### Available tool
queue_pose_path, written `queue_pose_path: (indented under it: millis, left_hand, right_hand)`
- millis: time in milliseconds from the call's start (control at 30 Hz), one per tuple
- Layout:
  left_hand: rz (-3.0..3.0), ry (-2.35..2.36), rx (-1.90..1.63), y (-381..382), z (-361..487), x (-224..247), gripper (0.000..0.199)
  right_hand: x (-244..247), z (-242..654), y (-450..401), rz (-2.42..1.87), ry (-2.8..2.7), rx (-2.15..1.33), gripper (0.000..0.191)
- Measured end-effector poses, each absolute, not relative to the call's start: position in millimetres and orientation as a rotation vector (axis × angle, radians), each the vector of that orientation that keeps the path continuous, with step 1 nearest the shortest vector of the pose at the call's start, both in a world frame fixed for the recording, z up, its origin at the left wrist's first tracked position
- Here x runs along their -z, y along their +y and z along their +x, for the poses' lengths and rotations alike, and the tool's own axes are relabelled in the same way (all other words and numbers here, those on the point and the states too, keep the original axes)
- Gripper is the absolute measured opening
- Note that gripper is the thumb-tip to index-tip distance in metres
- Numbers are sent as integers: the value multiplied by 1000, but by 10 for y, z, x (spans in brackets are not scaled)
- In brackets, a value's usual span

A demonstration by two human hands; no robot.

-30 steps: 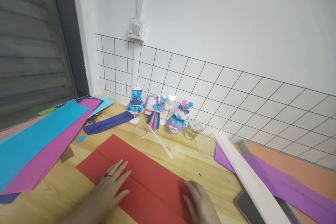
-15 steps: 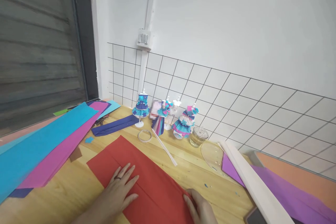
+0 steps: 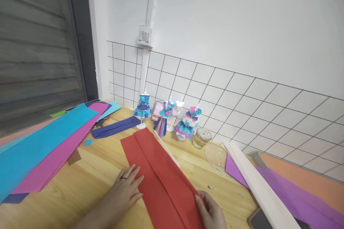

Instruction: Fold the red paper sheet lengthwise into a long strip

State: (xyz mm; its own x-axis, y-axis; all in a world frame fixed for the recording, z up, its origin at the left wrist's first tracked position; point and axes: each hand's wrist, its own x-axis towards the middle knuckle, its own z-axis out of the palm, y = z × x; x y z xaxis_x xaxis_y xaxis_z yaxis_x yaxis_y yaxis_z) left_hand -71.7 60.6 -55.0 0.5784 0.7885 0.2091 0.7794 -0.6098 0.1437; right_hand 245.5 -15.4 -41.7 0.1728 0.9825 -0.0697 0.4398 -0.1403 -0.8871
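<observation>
A folded red sheet (image 3: 163, 175) lies slantwise on the wooden table, with a crease running along its length. My left hand (image 3: 125, 188) rests at its left edge, fingers spread and a dark ring on one of them; some fingertips touch the red sheet. At the lower right, my right hand (image 3: 211, 207) pinches the right edge of the sheet between thumb and fingers. A thin white strip (image 3: 168, 150) lies just behind the sheet, partly covered by it.
Small dress forms in paper dresses (image 3: 142, 109) stand at the back, near a glass cup (image 3: 201, 137) and a clear disc (image 3: 216, 157). Blue (image 3: 45, 143) and pink sheets lie left; a white roll (image 3: 260, 186), purple paper (image 3: 298, 193) and a dark device (image 3: 259, 219) lie right.
The red sheet has shifted right and toward the back, now covering the ring-shaped object and part of the white strip. My left hand is now at its left edge instead of on its middle.
</observation>
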Motion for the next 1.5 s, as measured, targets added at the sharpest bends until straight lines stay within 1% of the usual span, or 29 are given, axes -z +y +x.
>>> queue_pose_path:
  millis: [167,300,367,600,700,800,1000,1167,1400,1500]
  left_hand:
    - [2724,1370,-444,652,-707,531,44]
    - [2692,1482,-436,682,-739,557,45]
    - [2684,1541,-456,692,-758,575,47]
    - [2729,1660,-708,706,-783,698,48]
    - [2773,1660,-729,669,-731,713,54]
    - [2809,1582,-670,615,-668,693,62]
    - [2682,1528,-435,576,-679,638,66]
    - [2596,1546,-341,568,-708,573,67]
    - [2612,1529,-372,554,-707,582,66]
    - [2617,1537,-362,558,-712,599,66]
  right_hand:
    - [470,2403,-164,-1707,-1397,-978,50]
    - [493,2353,-190,-1729,-1394,-937,48]
    - [502,2357,-196,-1735,-1399,-986,47]
    - [565,2347,-175,-1622,-1354,-1207,49]
    - [588,2294,-170,-1610,-1366,-1236,52]
    - [600,2264,-170,-1639,-1405,-1228,55]
    - [630,2304,-159,-1708,-1489,-1158,58]
    - [622,2307,-158,-1772,-1565,-1039,56]
    - [682,2244,-194,-2008,-1602,-575,44]
    - [740,2245,-195,-2070,-1640,-448,40]
